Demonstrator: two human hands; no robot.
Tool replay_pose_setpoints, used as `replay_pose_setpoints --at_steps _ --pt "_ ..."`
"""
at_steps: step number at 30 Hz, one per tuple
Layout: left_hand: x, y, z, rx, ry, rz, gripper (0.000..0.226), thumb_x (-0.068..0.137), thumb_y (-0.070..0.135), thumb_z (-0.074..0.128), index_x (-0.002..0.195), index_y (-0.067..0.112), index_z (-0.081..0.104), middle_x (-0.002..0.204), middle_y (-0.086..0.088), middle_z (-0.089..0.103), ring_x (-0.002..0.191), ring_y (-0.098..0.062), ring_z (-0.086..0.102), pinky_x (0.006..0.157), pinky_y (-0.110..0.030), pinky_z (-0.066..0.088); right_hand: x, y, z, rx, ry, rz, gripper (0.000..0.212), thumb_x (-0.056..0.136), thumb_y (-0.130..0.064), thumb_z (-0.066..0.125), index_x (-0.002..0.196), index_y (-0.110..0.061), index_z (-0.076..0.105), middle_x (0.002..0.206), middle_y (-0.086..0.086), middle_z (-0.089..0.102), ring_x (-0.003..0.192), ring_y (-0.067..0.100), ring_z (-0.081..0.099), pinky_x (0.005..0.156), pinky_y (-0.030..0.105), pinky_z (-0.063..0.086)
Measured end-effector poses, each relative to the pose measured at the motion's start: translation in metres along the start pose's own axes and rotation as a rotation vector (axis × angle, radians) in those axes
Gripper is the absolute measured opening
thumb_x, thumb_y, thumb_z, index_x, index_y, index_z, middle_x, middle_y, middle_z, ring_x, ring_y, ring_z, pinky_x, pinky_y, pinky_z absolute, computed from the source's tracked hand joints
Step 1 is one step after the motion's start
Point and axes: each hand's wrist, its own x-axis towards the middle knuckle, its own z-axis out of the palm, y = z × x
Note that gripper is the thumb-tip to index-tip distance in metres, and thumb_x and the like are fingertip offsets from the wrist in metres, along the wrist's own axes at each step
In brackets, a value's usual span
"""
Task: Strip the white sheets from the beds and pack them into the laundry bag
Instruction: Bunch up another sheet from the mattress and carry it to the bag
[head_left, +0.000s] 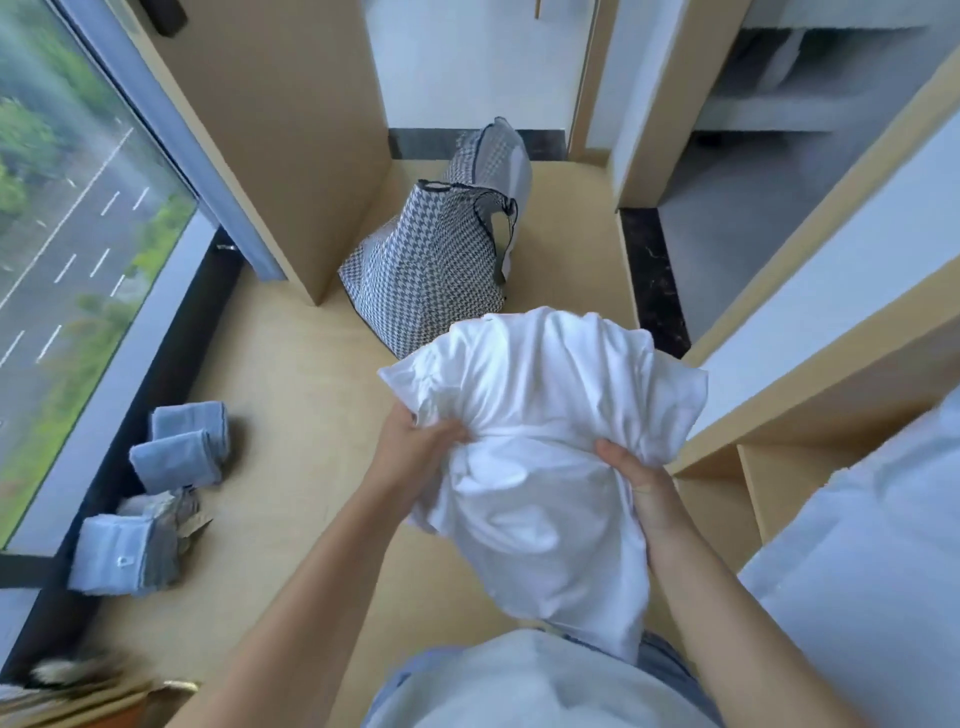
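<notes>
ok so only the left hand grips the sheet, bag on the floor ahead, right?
No. Both hands grip the sheet: the left hand and the right hand each clutch it, as the head view shows. The bag is on the floor ahead.

Both arms reach forward and downward, bare along their visible length. The left forearm (311, 561) and right forearm (727, 587) converge toward the hands.

Left hand (415, 441): wrist straight, fingers curled inward on the side facing the right hand, gripping a gathered fold of the white sheet (545, 395).

Right hand (634, 473): thumb laid on top and pointing toward the left hand. The remaining fingers are wrapped under the cloth and hidden, gripping the same bundle.

The hands are apart, with bunched cloth between them. The right hand sits slightly nearer the body than the left.
</notes>
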Motion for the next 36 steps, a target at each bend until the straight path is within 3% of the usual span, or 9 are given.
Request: replay_pose_setpoints --at_steps 7,10,14,17,21,26,30,33,36 --pt "0.185 0.084 0.044 0.031 0.037 -0.038 0.043 0.059 0.012 0.062 0.102 0.009 0.064 0.088 -0.005 0.069 0.075 -0.015 0.067 0.060 -0.022 0.051 0.179 -0.122 0.054 -0.068 -0.013 0.012 0.070 0.047 -0.035 0.088 0.111 -0.013 0.070 0.108 0.010 0.072 0.099 0.032 0.068 0.095 0.052 0.049" --pt "0.254 0.119 0.054 0.063 0.040 -0.076 0.033 0.073 0.004 0.066 0.105 0.005 0.062 0.077 0.000 0.065 0.065 -0.010 0.062 0.055 -0.018 0.047 0.239 -0.161 0.076 -0.061 -0.025 0.024 0.070 0.049 -0.033 0.089 0.114 -0.015 0.069 0.112 0.009 0.070 0.102 0.032 0.067 0.096 0.052 0.049" --pt "0.348 0.157 0.060 0.099 -0.005 -0.139 0.046 0.057 0.017 0.069 0.102 0.009 0.064 0.085 -0.004 0.068 0.078 -0.022 0.064 0.068 -0.029 0.051 0.317 -0.195 0.108 -0.050 -0.015 0.039 0.075 0.045 -0.034 0.090 0.113 -0.014 0.069 0.112 0.010 0.070 0.102 0.032 0.067 0.097 0.051 0.048" --pt "0.426 0.183 0.064 0.147 -0.067 -0.153 0.027 0.074 0.006 0.069 0.101 0.009 0.064 0.088 -0.007 0.067 0.078 -0.023 0.063 0.065 -0.028 0.051 0.381 -0.216 0.134 -0.022 0.015 0.023 0.077 0.044 -0.036 0.091 0.113 -0.012 0.069 0.113 0.011 0.070 0.104 0.032 0.066 0.099 0.052 0.047" --pt "0.525 0.222 0.070 0.200 -0.132 -0.153 0.030 0.078 0.004 0.067 0.108 0.006 0.063 0.091 -0.008 0.067 0.076 -0.022 0.063 0.064 -0.028 0.049 0.453 -0.250 0.170 -0.004 0.086 0.011 0.069 0.051 -0.032 0.088 0.114 -0.011 0.069 0.113 0.013 0.069 0.103 0.033 0.066 0.098 0.052 0.047" --pt "0.632 0.269 0.087 0.260 -0.221 -0.211 0.066 0.055 0.027 0.073 0.117 0.009 0.060 0.103 -0.012 0.069 0.084 -0.027 0.067 0.072 -0.038 0.056 0.531 -0.295 0.203 0.015 0.164 0.009 0.061 0.059 -0.029 0.086 0.114 -0.011 0.069 0.114 0.013 0.069 0.103 0.032 0.067 0.095 0.048 0.050" --pt "0.713 0.281 0.112 0.293 -0.256 -0.217 0.040 0.077 0.011 0.069 0.115 0.004 0.059 0.098 -0.011 0.066 0.071 -0.019 0.062 0.056 -0.024 0.049 0.607 -0.324 0.216 -0.007 0.215 0.024 0.047 0.065 -0.025 0.079 0.111 -0.015 0.070 0.111 0.009 0.071 0.099 0.028 0.069 0.091 0.043 0.052" --pt "0.780 0.274 0.131 0.304 -0.242 -0.274 0.047 0.073 0.016 0.069 0.117 0.005 0.058 0.102 -0.012 0.066 0.076 -0.023 0.062 0.061 -0.027 0.050 0.676 -0.340 0.218 -0.044 0.236 0.050 0.051 0.064 -0.023 0.081 0.113 -0.016 0.069 0.110 0.007 0.071 0.100 0.028 0.068 0.094 0.047 0.051" --pt "0.847 0.257 0.152 0.290 -0.232 -0.339 0.031 0.081 0.008 0.061 0.112 0.002 0.060 0.092 -0.010 0.065 0.081 -0.026 0.060 0.066 -0.029 0.049 0.749 -0.350 0.215 -0.099 0.261 0.086 0.054 0.061 -0.022 0.085 0.112 -0.017 0.068 0.107 0.004 0.072 0.097 0.025 0.070 0.091 0.046 0.053"
